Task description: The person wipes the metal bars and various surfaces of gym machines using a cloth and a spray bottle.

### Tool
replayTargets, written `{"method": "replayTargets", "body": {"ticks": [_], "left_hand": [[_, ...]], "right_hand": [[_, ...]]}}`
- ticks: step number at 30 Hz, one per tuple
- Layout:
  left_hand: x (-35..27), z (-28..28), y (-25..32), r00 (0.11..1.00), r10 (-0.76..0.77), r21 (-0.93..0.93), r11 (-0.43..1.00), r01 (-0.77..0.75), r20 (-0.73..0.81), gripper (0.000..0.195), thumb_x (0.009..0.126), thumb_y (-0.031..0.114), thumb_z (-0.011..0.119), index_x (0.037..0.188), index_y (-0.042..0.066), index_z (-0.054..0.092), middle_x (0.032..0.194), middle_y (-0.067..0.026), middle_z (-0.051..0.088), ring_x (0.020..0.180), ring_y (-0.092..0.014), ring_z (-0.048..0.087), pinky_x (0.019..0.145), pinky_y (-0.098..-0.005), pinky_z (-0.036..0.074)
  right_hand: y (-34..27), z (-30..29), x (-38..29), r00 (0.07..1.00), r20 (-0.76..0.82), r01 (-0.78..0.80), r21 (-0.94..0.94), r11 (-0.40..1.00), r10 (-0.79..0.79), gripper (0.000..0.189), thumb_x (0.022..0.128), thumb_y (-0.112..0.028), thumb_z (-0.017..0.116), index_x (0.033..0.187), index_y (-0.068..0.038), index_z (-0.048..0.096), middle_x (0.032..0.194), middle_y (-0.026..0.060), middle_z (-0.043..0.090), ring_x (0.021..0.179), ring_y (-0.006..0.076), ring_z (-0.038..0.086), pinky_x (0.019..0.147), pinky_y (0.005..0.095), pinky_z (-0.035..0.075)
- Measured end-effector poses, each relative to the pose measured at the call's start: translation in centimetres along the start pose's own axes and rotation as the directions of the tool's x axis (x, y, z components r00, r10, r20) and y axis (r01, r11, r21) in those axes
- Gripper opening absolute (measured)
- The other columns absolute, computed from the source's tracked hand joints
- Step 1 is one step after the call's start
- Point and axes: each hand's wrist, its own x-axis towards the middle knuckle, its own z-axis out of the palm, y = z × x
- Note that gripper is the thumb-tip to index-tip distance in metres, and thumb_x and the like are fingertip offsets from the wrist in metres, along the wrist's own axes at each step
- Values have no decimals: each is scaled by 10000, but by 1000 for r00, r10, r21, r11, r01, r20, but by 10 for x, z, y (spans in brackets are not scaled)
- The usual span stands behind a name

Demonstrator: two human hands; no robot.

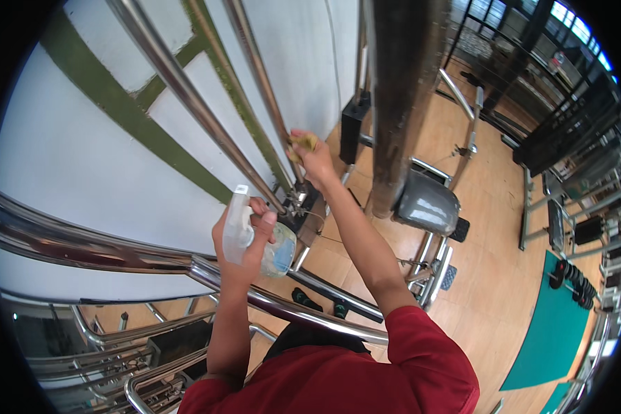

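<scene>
My left hand grips a clear plastic spray bottle by its neck, below the white trigger head, in front of the metal frame. My right hand is closed around a yellowish cloth and presses it to a slim chrome guide rod of a gym machine. A thicker chrome rod runs to its left. Both rods go down to a dark base with metal fittings, just beyond the spray bottle.
A chrome rail crosses before my body. A large dark upright post stands right of my right hand, near a grey padded seat. A white wall with green stripes is at left. A green mat and dumbbells lie at far right.
</scene>
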Motion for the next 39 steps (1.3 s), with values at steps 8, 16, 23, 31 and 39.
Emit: {"method": "replayTargets", "body": {"ticks": [8, 16, 23, 31, 39], "left_hand": [[-37, 66, 37, 968, 96, -111, 991, -72, 233, 149, 903, -5, 710, 981, -8, 584, 934, -74, 609, 672, -92, 589, 585, -240, 490], [-107, 75, 41, 818, 172, -336, 941, 27, 548, 154, 895, -52, 683, 989, -6, 570, 934, -84, 591, 726, -101, 586, 602, -245, 497], [-155, 26, 27, 671, 135, -363, 908, 211, 729, 178, 878, -45, 701, 990, -5, 569, 936, -88, 594, 791, -115, 598, 612, -239, 514], [-187, -41, 16, 624, 73, -266, 938, 221, 778, 185, 880, -42, 709, 995, -12, 567, 954, -100, 595, 814, -111, 589, 613, -240, 523], [-223, -32, -5, 538, 6, -127, 974, 188, 843, 169, 894, -52, 692, 1004, -9, 571, 958, -64, 603, 717, -81, 579, 617, -216, 481]], "right_hand": [[-182, -50, -134, 996, -73, -23, 295, 955, 46, 298, 1044, -269, 539, 1249, -53, 545, 1066, 104, 614, 864, 219, 658, 752, 408, 614], [-175, -121, -306, 801, -596, -9, 82, 997, 56, 444, 1069, -455, 426, 730, -173, 371, 595, -62, 293, 461, 66, 260, 406, 251, 167], [-100, -168, -392, 675, -715, -16, -261, 965, -182, 479, 1060, -365, 499, 639, -162, 391, 491, -55, 362, 368, 71, 328, 340, 272, 224], [29, -54, -441, 677, -449, -107, -844, 525, -583, 235, 1014, -167, 550, 859, -10, 633, 719, 196, 613, 701, 422, 613, 620, 473, 466], [103, -111, -519, 738, -388, -192, -905, 380, -552, 421, 899, 56, 548, 1302, -58, 593, 1277, 216, 631, 1208, 391, 573, 1187, 509, 315]]}}
